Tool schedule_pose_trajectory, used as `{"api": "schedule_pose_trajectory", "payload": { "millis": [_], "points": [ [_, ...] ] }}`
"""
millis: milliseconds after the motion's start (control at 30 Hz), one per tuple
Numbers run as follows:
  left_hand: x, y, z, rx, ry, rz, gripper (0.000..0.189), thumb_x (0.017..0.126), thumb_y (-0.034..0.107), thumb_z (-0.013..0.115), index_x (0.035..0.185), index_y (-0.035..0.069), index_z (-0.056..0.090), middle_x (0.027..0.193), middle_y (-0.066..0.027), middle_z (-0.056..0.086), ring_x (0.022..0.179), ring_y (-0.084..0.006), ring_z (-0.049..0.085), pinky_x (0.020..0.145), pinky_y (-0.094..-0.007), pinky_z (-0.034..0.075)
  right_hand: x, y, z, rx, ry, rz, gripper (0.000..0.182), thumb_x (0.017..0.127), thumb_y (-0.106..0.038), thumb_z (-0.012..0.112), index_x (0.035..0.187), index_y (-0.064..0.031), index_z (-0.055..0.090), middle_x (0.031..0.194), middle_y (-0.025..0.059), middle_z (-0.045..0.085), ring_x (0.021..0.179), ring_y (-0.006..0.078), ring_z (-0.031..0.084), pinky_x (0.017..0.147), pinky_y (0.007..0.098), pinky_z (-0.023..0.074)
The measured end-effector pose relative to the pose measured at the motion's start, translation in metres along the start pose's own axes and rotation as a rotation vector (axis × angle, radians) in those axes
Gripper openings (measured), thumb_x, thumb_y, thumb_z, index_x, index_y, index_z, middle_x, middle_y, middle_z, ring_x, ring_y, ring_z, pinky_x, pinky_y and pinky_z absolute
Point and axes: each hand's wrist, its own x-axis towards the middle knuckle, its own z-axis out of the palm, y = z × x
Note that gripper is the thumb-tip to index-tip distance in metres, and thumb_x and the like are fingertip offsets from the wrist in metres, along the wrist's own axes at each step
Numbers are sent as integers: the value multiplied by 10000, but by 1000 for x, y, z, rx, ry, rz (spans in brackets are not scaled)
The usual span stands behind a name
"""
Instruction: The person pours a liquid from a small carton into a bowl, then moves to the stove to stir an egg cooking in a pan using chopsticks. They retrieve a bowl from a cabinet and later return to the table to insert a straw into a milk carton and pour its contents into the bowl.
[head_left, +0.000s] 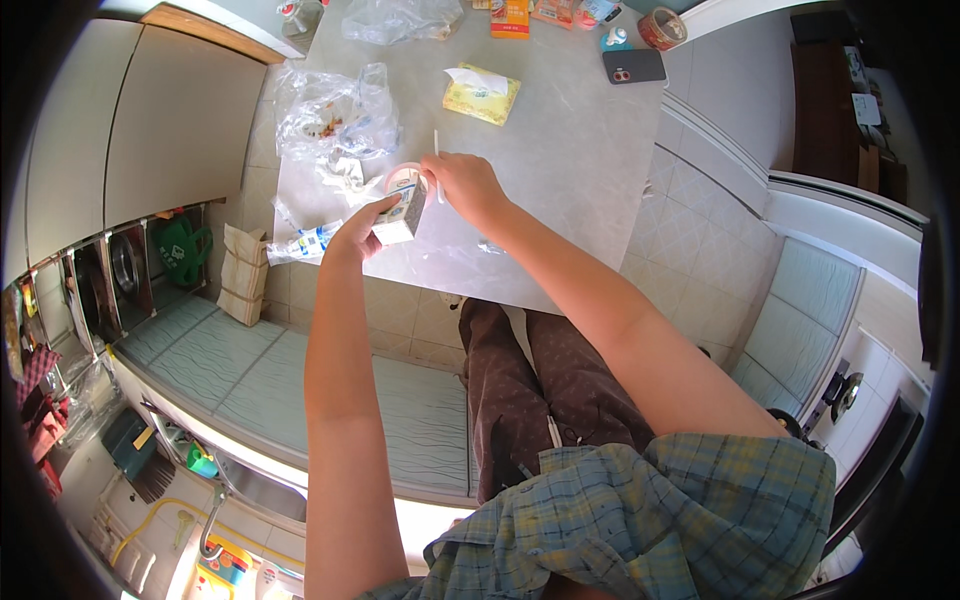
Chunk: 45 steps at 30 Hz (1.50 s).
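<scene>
My left hand (361, 231) grips a small white drink carton (400, 216) with blue print, tilted over the near left part of the grey table (570, 172). Between the fingers of my right hand (466, 184) is a thin white stick (436, 142), possibly a drinking straw or a spoon handle. My right fingers are close to the carton's upper end; whether they touch it I cannot tell. Behind the carton shows the rim of a pink bowl or cup (391, 174), mostly hidden. A crumpled clear wrapper with blue print (306, 244) lies at the table edge, left of my left hand.
A clear plastic bag (337, 112) with food scraps spreads across the table's left side. Farther back are a yellow tissue pack (481, 94), another plastic bag (405, 19), an orange box (510, 19) and a dark phone (634, 66). A paper bundle (244, 274) stands left of the table.
</scene>
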Motion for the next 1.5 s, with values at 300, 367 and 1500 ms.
{"api": "schedule_pose_trajectory", "payload": {
  "millis": [300, 367, 1500],
  "points": [
    [-3, 1, -1, -42, -45, -2, 343, 794, 229, 667, 1051, 31, 555, 943, -53, 636, 794, -142, 635, 665, -272, 536, 10, 1, 14, -38, -34, 27, 29, 728, -90, 563, 738, -94, 537, 658, 64, 586, 632, 265, 607, 517, 364, 461],
    [-3, 1, -1, -60, -48, -2, 337, 793, 223, 670, 1045, 30, 557, 943, -54, 637, 798, -145, 635, 665, -274, 536, 12, 2, 16, -8, -39, 42, 23, 732, -86, 556, 738, -90, 534, 661, 76, 582, 634, 278, 599, 528, 372, 452],
    [11, 1, -4, -29, -36, -1, 320, 796, 261, 656, 1033, 65, 566, 903, -32, 638, 773, -135, 630, 613, -260, 515, -7, -25, 53, 1177, -346, 1156, 502, 813, -537, 479, 615, -76, 490, 501, 20, 429, 390, 102, 361, 380, 261, 264]
  ]
}}
